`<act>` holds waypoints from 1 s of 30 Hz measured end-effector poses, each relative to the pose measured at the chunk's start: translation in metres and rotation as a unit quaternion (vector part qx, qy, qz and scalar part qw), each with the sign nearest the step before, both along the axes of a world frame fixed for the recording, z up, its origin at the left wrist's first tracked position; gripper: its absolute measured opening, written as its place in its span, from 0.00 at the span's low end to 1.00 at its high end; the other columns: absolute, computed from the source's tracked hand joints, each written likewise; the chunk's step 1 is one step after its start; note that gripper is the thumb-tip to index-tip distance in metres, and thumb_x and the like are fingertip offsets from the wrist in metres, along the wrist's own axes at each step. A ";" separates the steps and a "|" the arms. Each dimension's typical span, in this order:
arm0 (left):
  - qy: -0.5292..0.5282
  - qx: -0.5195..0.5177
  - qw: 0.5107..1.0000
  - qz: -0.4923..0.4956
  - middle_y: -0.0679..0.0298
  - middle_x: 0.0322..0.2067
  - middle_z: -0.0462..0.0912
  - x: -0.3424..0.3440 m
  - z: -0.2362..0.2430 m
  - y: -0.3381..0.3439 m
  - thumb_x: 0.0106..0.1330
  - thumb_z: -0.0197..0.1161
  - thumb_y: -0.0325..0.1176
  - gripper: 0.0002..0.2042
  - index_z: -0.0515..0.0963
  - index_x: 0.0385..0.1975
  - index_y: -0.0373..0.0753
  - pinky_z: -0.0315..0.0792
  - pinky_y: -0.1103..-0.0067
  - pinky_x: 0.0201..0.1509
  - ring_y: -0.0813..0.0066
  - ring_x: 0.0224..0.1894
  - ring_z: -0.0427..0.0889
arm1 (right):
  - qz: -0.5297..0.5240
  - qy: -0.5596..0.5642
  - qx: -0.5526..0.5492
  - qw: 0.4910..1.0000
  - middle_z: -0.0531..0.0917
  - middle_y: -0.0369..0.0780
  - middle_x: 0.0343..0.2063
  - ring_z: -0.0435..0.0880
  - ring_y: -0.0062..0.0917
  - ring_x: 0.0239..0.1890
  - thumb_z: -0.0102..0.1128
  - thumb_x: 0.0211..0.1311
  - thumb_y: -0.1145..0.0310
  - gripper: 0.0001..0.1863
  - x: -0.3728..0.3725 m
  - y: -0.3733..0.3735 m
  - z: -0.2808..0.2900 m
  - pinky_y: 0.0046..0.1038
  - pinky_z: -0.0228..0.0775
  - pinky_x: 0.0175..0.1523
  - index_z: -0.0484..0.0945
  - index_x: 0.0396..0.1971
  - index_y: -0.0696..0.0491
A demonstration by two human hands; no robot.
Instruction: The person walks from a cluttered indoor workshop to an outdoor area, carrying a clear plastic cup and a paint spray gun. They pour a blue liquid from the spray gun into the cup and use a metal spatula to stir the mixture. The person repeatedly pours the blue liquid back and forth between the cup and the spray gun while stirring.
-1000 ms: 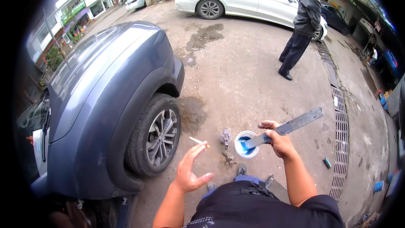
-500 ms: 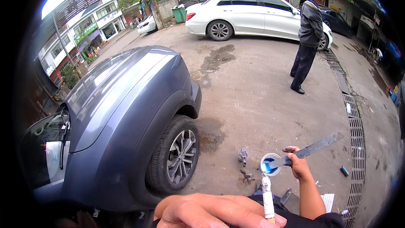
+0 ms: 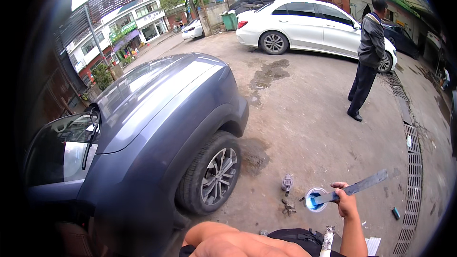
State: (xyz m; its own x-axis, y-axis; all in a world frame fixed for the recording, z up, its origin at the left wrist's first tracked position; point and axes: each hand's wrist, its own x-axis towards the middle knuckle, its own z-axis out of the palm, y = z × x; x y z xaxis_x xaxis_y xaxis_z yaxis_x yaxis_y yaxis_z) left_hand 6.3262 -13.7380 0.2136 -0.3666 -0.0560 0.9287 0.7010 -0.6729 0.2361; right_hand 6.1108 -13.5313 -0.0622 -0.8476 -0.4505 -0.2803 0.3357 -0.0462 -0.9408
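My right hand [image 3: 346, 203] is closed round a long flat grey metal strip [image 3: 366, 182]. The strip's lower end dips into a clear plastic cup [image 3: 324, 206] with blue paint [image 3: 312, 202] inside. Very close, at the lower edge, is my left hand [image 3: 247, 246], its back turned up and its fingertips cut off. A burning cigarette [image 3: 327, 242] with a long ash tip sticks up at its finger end, and the hand appears closed on it. Left of the cup stand a small grey spray gun [image 3: 287, 183] and, nearer, a dark metal piece [image 3: 289, 207] I cannot make out.
A dark grey-blue car [image 3: 157, 114] fills the left side, its front wheel [image 3: 219, 176] near the cup. Farther back, a person [image 3: 369, 57] stands beside a white car [image 3: 304, 26]. A drain grate [image 3: 412, 185] runs along the right; a small dark cylinder [image 3: 396, 213] lies by it.
The whole view has shifted, so the scene sits farther right and lower. My left hand and the cigarette have dropped lower in view. The metal strip stays in the cup.
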 end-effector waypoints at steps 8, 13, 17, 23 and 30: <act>-0.042 -0.031 0.998 -0.019 0.30 0.47 0.75 -0.014 0.009 0.046 0.68 0.56 0.47 0.27 0.70 0.58 0.30 0.73 0.52 0.54 0.35 0.51 0.74 | -0.004 -0.015 -0.024 1.000 0.78 0.42 0.44 0.77 0.24 0.36 0.50 0.59 0.74 0.14 -0.020 0.034 -0.011 0.34 0.79 0.39 0.73 0.45 0.57; -0.090 0.048 0.992 0.080 0.33 0.41 0.77 -0.017 0.024 0.090 0.67 0.58 0.47 0.27 0.70 0.55 0.29 0.74 0.54 0.50 0.39 0.47 0.77 | 0.001 -0.033 -0.017 0.999 0.77 0.41 0.40 0.76 0.23 0.34 0.50 0.59 0.75 0.13 -0.029 0.050 -0.024 0.32 0.80 0.38 0.73 0.44 0.57; -0.105 -0.083 0.983 0.129 0.37 0.39 0.78 -0.010 0.006 0.070 0.64 0.62 0.51 0.30 0.70 0.54 0.28 0.75 0.60 0.47 0.44 0.42 0.79 | 0.021 -0.039 -0.018 0.999 0.77 0.43 0.40 0.78 0.25 0.36 0.51 0.59 0.75 0.14 -0.035 0.056 -0.028 0.34 0.80 0.40 0.74 0.45 0.59; -0.081 -0.159 0.973 0.149 0.34 0.40 0.79 -0.021 0.009 0.079 0.62 0.63 0.54 0.33 0.71 0.52 0.25 0.76 0.61 0.41 0.46 0.40 0.82 | 0.028 -0.027 -0.028 0.999 0.77 0.43 0.41 0.78 0.26 0.36 0.50 0.59 0.75 0.14 -0.050 0.062 -0.034 0.34 0.80 0.39 0.73 0.45 0.58; -0.036 -0.107 0.985 0.130 0.30 0.44 0.77 -0.026 0.000 0.100 0.62 0.63 0.53 0.33 0.73 0.51 0.23 0.76 0.59 0.44 0.42 0.44 0.81 | 0.024 -0.025 -0.028 0.999 0.77 0.42 0.40 0.77 0.26 0.34 0.50 0.58 0.75 0.14 -0.052 0.062 -0.025 0.35 0.80 0.39 0.73 0.45 0.58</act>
State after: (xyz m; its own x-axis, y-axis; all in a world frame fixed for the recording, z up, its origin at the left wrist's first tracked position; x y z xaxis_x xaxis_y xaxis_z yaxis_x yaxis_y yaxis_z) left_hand 6.3001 -13.6378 0.2134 -0.4300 0.0366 0.9021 0.8201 -0.4020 0.4073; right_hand 6.0591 -13.4693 -0.0871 -0.8105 -0.5066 -0.2940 0.3846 -0.0816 -0.9195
